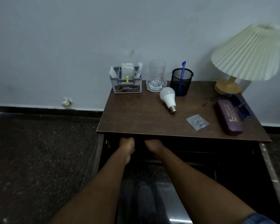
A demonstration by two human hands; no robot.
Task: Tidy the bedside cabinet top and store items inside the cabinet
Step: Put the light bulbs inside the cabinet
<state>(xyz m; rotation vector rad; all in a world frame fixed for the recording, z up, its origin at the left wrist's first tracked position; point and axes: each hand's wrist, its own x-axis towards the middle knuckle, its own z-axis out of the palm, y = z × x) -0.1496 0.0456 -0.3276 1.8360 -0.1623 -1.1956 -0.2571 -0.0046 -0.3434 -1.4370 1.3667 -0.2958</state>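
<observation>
Left grip and right grip reach under the near edge of the surface, fingers hidden, so I can't tell their hold. A jolt might roll the bulb, lying mid-surface, off.

Far side: pale blue-grey wall, matte and scuffed. It has a small brownish stain about mid-scene and faint dark smudges low on the left. Black skirting runs along the wall foot and shows again at far right. A crumpled whitish lump sits left of centre, touching the skirting top. The floor is dark speckled stone. Near centre it's glossy, with one bright glare patch.
</observation>
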